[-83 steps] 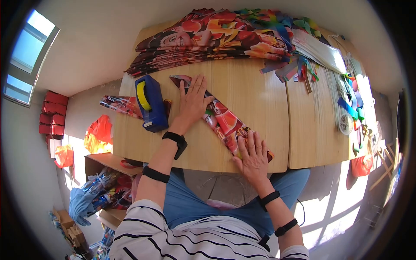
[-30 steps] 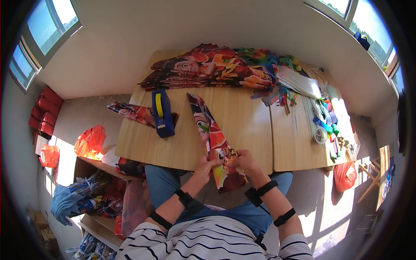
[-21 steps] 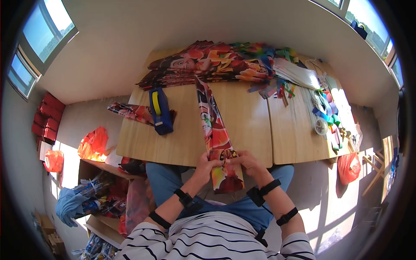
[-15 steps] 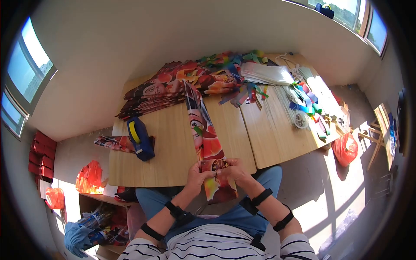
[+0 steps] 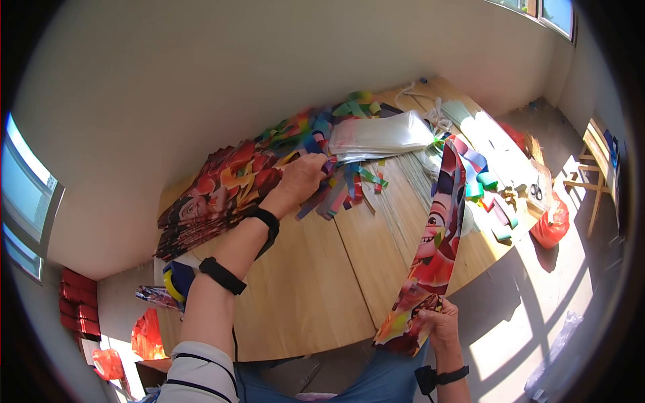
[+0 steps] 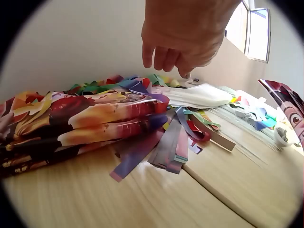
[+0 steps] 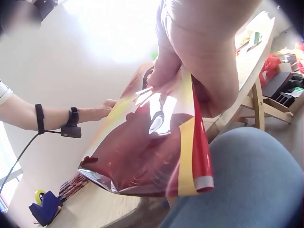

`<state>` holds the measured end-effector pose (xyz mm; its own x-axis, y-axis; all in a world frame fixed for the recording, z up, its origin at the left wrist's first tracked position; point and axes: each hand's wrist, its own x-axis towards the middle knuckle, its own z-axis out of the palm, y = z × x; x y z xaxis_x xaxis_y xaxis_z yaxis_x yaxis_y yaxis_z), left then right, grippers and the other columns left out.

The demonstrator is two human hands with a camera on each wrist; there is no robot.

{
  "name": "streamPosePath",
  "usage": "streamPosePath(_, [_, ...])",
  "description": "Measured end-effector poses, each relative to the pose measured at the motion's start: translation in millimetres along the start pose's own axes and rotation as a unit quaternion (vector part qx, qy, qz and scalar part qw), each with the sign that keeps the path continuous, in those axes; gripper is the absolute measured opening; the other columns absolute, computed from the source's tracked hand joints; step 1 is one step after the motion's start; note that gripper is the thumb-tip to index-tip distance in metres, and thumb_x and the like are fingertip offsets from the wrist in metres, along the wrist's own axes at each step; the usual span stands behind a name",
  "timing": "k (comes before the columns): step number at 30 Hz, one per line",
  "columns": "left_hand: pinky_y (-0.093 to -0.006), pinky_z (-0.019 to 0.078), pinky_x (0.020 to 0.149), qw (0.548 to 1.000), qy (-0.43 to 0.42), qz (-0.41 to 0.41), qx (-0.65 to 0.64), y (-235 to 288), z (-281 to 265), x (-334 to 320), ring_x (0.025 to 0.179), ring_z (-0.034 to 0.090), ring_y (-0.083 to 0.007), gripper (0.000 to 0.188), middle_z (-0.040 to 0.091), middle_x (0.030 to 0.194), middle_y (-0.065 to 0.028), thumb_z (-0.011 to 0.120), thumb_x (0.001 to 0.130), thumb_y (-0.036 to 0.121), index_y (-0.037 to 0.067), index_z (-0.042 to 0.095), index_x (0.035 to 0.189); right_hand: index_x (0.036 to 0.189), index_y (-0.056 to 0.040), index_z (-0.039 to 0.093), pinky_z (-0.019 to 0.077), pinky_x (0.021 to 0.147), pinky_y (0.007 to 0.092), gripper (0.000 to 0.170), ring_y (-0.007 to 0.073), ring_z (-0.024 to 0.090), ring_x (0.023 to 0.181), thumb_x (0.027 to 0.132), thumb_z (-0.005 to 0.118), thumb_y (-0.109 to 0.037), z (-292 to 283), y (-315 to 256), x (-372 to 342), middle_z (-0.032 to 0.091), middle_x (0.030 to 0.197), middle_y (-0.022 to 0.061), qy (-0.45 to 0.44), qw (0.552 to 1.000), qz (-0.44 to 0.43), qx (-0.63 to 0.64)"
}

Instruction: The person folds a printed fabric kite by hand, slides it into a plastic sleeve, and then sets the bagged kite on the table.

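My right hand (image 5: 443,321) grips the lower end of a long, glossy folded printed sheet (image 5: 437,235) with a cartoon face on it. The sheet slants up over the table's right part; in the right wrist view its wide end (image 7: 147,152) hangs below the fingers. Over the far side of the table, my left hand (image 5: 302,178) is above coloured ribbon strips (image 5: 332,201) at the end of a stack of similar printed sheets (image 5: 222,191). The left wrist view shows its loosely bent fingers (image 6: 161,59) pointing down, apart from the strips, with nothing in them.
Clear plastic sleeves (image 5: 383,134) lie beyond the ribbons. A blue tape dispenser (image 5: 180,279), partly behind the left arm, stands at the table's left. Ribbon rolls (image 5: 480,178) lie to the right. A seam (image 5: 353,269) crosses the wooden table (image 5: 289,295). A red bag (image 5: 552,225) hangs at the right edge.
Both hands first pressed the folded sheet flat, then held it at the near edge. The left has let go and reached to the far ribbons; the right has carried the sheet rightward. The head view turned right.
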<state>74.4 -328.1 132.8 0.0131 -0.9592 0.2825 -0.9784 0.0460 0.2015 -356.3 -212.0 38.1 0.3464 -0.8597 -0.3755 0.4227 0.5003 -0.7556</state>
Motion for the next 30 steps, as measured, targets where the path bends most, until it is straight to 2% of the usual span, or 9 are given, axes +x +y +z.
streamPosePath(2, [-0.0449,0.0505,0.089,1.000,-0.003,-0.013,0.006,-6,33,36,0.106,0.062,-0.0393,0.029,0.066,0.110,-0.0207,0.062,0.085,0.003,0.000,0.061,0.114,0.102,0.0082,0.069,0.0591,0.075,0.0314,0.033,0.0171,0.071,0.077,0.070,0.071,0.013,-10,6,4,0.075,0.093,0.0125,0.021,1.000,0.004,0.008])
streamPosePath(5, [-0.0443,0.0523,0.091,0.992,0.112,0.054,0.002,-20,95,69,0.106,0.064,-0.0392,0.022,0.067,0.115,-0.0194,0.059,0.085,0.002,0.001,0.062,0.107,0.103,0.0091,0.069,0.0593,0.075,0.0321,0.035,0.0179,0.072,0.077,0.069,0.071,0.014,-26,17,13,0.075,0.093,0.0138,0.026,0.999,0.029,0.021])
streamPosePath(6, [-0.0443,0.0482,0.100,0.992,0.100,0.073,0.016,-23,106,76,0.120,0.058,-0.0368,0.032,0.063,0.127,-0.0195,0.053,0.085,-0.001,-0.002,0.060,0.116,0.104,0.0098,0.068,0.0594,0.077,0.0325,0.035,0.0189,0.072,0.080,0.069,0.071,0.015,-23,12,12,0.075,0.095,0.0144,0.022,0.999,0.040,0.026])
streamPosePath(12, [-0.0494,0.0355,0.113,0.984,0.107,0.085,0.113,-41,150,109,0.139,0.043,-0.0346,0.051,0.050,0.144,-0.0192,0.049,0.086,-0.002,0.000,0.049,0.138,0.102,0.0100,0.070,0.0599,0.078,0.0332,0.038,0.0205,0.073,0.080,0.063,0.072,0.011,-27,9,18,0.076,0.095,0.0158,0.033,0.996,0.080,-0.034])
streamPosePath(15, [-0.0466,0.0398,0.108,0.961,0.200,0.130,0.141,-44,165,126,0.126,0.056,-0.0322,0.039,0.062,0.127,-0.0179,0.051,0.085,-0.001,0.001,0.059,0.123,0.105,0.0103,0.071,0.0592,0.081,0.0338,0.042,0.0206,0.073,0.082,0.063,0.074,0.011,-32,13,19,0.076,0.097,0.0158,0.023,0.995,0.079,-0.055])
streamPosePath(18, [-0.0457,0.0442,0.097,0.976,0.143,0.129,0.107,-41,164,132,0.101,0.066,-0.0295,0.017,0.070,0.099,-0.0128,0.054,0.082,0.001,0.005,0.065,0.095,0.106,0.0099,0.071,0.0588,0.083,0.0344,0.043,0.0210,0.073,0.084,0.064,0.075,0.011,-29,12,17,0.076,0.098,0.0154,0.027,0.994,0.081,-0.063])
streamPosePath(21, [-0.0508,0.0444,0.094,0.978,0.122,0.097,0.142,-28,151,134,0.090,0.068,-0.0309,0.011,0.070,0.085,-0.0103,0.056,0.084,0.004,0.006,0.065,0.079,0.106,0.0095,0.071,0.0587,0.083,0.0346,0.042,0.0210,0.073,0.085,0.064,0.076,0.010,-28,11,17,0.076,0.099,0.0153,0.023,0.994,0.083,-0.073])
streamPosePath(24, [-0.0474,0.0471,0.078,0.969,0.213,0.092,0.082,-19,144,136,0.081,0.067,-0.0313,0.012,0.066,0.076,-0.0110,0.065,0.080,0.009,0.006,0.061,0.070,0.106,0.0093,0.071,0.0587,0.082,0.0344,0.041,0.0203,0.072,0.084,0.065,0.076,0.009,-26,10,18,0.076,0.098,0.0152,0.017,0.994,0.079,-0.079])
streamPosePath(30, [-0.0381,0.0482,0.059,0.991,0.125,-0.019,-0.033,-3,114,137,0.068,0.065,-0.0270,0.017,0.066,0.073,-0.0125,0.078,0.075,0.012,0.002,0.064,0.076,0.105,0.0092,0.070,0.0588,0.080,0.0328,0.038,0.0188,0.072,0.081,0.067,0.075,0.009,-29,10,17,0.075,0.098,0.0146,0.009,0.995,0.078,-0.068])
